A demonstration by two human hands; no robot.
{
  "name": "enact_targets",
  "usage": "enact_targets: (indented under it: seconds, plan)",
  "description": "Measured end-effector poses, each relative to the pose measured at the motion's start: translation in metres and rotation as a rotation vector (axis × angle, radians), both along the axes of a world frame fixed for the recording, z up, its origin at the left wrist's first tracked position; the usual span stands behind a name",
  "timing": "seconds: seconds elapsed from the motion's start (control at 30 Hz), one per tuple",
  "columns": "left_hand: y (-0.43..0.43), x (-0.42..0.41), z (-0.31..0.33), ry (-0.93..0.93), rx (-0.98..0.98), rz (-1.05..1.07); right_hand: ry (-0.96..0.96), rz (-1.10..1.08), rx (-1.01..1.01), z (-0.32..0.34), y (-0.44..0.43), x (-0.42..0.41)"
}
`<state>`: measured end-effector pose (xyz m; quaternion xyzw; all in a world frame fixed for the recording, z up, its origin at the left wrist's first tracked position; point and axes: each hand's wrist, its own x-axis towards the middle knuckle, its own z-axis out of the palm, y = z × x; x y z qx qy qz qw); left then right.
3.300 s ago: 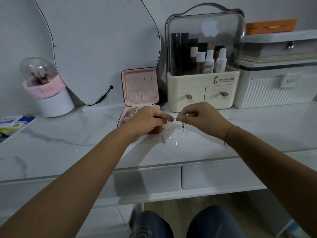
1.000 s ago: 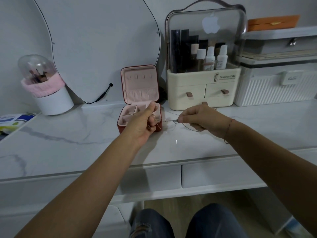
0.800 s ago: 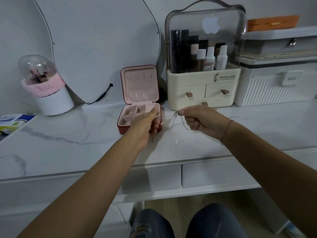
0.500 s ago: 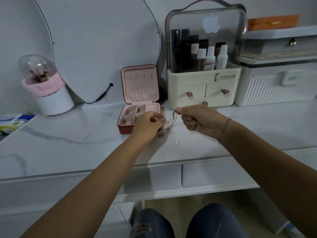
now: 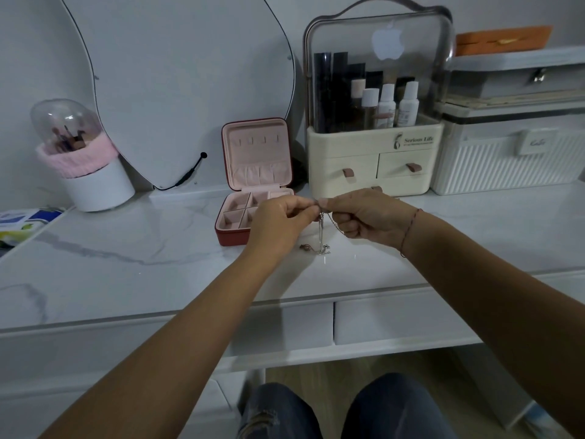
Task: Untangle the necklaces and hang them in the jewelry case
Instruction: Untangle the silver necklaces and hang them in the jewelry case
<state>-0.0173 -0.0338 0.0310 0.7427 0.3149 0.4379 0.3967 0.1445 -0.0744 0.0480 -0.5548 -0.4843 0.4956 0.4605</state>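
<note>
Left hand (image 5: 278,221) and right hand (image 5: 367,217) pinching the tangled necklaces (image 5: 321,236) over the counter (image 5: 142,242).
Both hands have curled fingers, and their fingertips nearly meet. Each pinches the upper end of the thin chains, which hang down until the pendants lie on the counter. The open jewelry case (image 5: 258,153) stands just behind the left hand, which hides its front right corner. A cream cosmetics organiser (image 5: 373,172) stands behind the right hand.
</note>
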Motion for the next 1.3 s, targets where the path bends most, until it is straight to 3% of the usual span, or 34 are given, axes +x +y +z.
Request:
enact_targets:
  seconds: [0.33,0.47,0.57,0.63,0.73,0.8,0.97,1.3]
  plan:
    - [-0.001,0.005,-0.004,0.080,-0.175,-0.020,0.106,-0.039,-0.074,-0.005,0.001,-0.001]
    - [-0.001,0.006,-0.005,-0.034,-0.377,-0.063,0.338,-0.180,-0.043,-0.008,0.004,0.008]
    - [0.000,0.006,-0.006,-0.129,-0.502,-0.084,0.342,-0.270,0.036,-0.010,0.006,0.016]
    - [0.000,0.007,-0.006,-0.154,-0.557,-0.095,0.130,-0.256,0.027,-0.009,0.003,0.015]
    - [0.000,0.008,-0.005,-0.145,-0.594,-0.101,-0.616,-0.266,-0.032,-0.007,-0.006,0.010]
    - [0.001,0.009,-0.005,-0.112,-0.567,-0.086,-0.902,-0.299,0.035,-0.005,-0.014,0.003]
    - [0.000,0.010,-0.007,0.015,-0.379,-0.050,-0.669,-0.287,0.293,-0.007,-0.027,-0.016]
    - [0.001,0.010,-0.013,0.110,-0.215,-0.038,-0.483,-0.304,0.341,-0.023,-0.030,-0.021]
